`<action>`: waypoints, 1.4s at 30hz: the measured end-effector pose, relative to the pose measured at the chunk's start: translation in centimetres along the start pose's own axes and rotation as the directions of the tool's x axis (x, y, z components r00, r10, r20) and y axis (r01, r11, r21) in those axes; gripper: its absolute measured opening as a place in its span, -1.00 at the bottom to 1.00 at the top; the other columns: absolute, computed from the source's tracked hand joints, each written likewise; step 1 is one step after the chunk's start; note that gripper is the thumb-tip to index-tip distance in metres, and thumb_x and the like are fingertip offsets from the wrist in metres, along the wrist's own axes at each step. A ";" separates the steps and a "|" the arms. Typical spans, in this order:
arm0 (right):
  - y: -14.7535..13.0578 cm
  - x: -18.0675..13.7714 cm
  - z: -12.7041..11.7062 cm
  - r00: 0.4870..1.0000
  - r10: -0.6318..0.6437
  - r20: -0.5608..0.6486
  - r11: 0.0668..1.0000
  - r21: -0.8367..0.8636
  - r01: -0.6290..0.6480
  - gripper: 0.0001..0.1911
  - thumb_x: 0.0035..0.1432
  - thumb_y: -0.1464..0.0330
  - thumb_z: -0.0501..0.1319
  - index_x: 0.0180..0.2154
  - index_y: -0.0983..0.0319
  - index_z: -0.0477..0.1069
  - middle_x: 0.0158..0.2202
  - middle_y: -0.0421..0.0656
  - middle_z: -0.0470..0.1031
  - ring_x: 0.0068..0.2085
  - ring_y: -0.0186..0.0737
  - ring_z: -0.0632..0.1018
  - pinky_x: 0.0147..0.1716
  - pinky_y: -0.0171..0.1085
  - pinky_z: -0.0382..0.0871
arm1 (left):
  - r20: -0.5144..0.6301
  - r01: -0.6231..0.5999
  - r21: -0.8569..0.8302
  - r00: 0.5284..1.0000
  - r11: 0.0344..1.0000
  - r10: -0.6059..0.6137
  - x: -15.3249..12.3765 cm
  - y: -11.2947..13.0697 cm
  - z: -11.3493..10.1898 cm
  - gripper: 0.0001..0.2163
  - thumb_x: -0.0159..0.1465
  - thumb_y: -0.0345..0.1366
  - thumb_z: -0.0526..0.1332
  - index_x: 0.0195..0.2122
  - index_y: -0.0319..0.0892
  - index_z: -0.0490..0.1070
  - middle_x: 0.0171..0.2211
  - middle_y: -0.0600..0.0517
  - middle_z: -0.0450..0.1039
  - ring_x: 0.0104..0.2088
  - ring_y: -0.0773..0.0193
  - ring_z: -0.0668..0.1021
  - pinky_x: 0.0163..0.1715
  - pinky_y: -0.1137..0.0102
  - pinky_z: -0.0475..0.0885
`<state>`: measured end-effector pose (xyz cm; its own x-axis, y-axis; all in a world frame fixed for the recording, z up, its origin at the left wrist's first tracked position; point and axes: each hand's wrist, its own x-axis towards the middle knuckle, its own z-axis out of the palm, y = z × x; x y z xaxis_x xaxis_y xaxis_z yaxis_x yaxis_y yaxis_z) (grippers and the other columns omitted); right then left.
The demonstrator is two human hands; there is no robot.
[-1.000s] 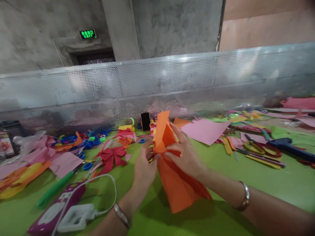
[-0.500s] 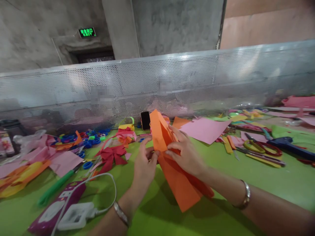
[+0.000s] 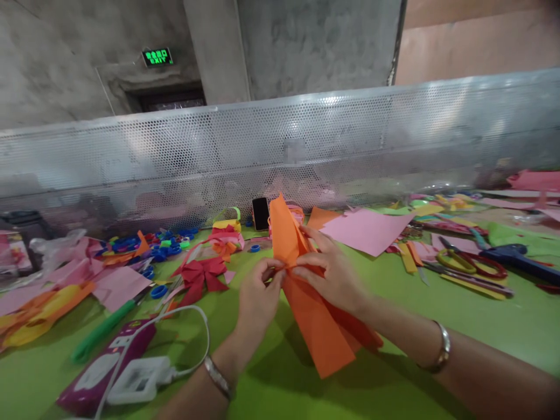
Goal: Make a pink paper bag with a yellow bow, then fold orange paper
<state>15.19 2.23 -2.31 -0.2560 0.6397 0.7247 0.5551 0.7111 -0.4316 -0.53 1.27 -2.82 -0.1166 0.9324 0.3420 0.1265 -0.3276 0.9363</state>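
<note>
a: the orange paper (image 3: 306,291) sits mid-counter, pinched at its waist. half a second back the left hand (image 3: 258,297) was open beside it; now its fingertips have closed on the fold.

b: and the right hand (image 3: 335,277)?

a: gripping the same crease from 3 o'clock, as before. i'd judge the pleats are being gathered.

b: around it?

a: red bow (image 3: 201,274) at 9 o'clock, pink sheet (image 3: 367,230) at 1, scissors (image 3: 464,262) at 3, on the green counter (image 3: 481,326).

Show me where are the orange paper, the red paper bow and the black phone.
orange paper (image 3: 317,332), head view, on its lower flat part.
red paper bow (image 3: 202,274), head view, on its knot.
black phone (image 3: 261,213), head view, on its screen.
</note>
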 end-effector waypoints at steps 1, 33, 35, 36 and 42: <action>0.0 0.0 0.0 1.000 -0.013 -0.007 1.000 -0.002 0.013 -0.83 0.17 0.33 0.18 -0.34 0.16 0.55 0.23 -0.07 0.17 0.19 0.01 0.26 0.11 0.01 0.21 | -0.012 0.001 0.002 1.000 1.000 -0.001 0.1 0.0 0.0 -0.94 0.00 -0.43 0.21 -0.52 -0.14 0.38 -0.48 0.09 0.46 -0.40 0.31 0.52 -0.35 0.43 0.41; 0.5 0.5 -1.1 0.990 0.132 -0.056 0.989 -0.051 -0.135 -0.90 0.12 0.38 0.16 -0.38 0.16 0.45 -0.23 -0.08 0.46 -0.05 -0.02 0.47 -0.12 -0.05 0.41 | 0.004 0.097 -0.198 0.995 0.975 -0.099 0.2 0.4 -0.4 -0.76 0.02 -0.37 0.25 -0.24 -0.19 0.40 -0.38 -0.01 0.60 -0.36 0.23 0.60 -0.32 0.37 0.47; 0.7 0.4 -1.1 0.992 0.103 -0.078 0.991 -0.073 -0.109 -0.82 0.07 0.46 0.14 -0.31 0.13 0.46 -0.19 -0.10 0.49 0.07 0.02 0.40 -0.05 -0.02 0.39 | 0.005 0.119 -0.221 0.993 0.968 -0.120 0.3 0.3 -0.5 -0.75 0.01 -0.35 0.25 -0.24 -0.18 0.40 -0.37 -0.01 0.60 -0.36 0.22 0.60 -0.34 0.36 0.48; 0.8 0.4 -1.1 0.991 0.100 -0.088 0.992 -0.071 -0.106 -0.75 0.06 0.48 0.12 -0.23 0.12 0.46 -0.15 -0.11 0.49 0.09 0.00 0.40 -0.04 -0.03 0.39 | 0.004 0.129 -0.233 0.991 0.964 -0.132 0.3 0.3 -0.5 -0.75 0.01 -0.35 0.26 -0.25 -0.18 0.41 -0.36 -0.01 0.60 -0.36 0.22 0.60 -0.35 0.36 0.48; 0.5 0.8 -2.2 0.973 0.093 -0.209 0.980 -0.155 -0.127 -0.24 0.09 0.41 0.15 0.28 0.15 -0.10 0.24 0.00 0.18 0.23 0.02 0.23 0.11 0.07 0.26 | -0.022 0.177 -0.294 0.981 0.939 -0.192 0.2 0.1 -0.5 -0.82 -0.05 -0.35 0.30 -0.37 -0.18 0.49 -0.31 -0.01 0.59 -0.36 0.30 0.58 -0.36 0.45 0.45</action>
<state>16.98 2.41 -0.79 -0.0324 0.6276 0.7779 0.6990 0.5705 -0.4312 -1.08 1.34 -2.64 -0.1603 0.9744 0.1577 -0.1913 -0.1874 0.9635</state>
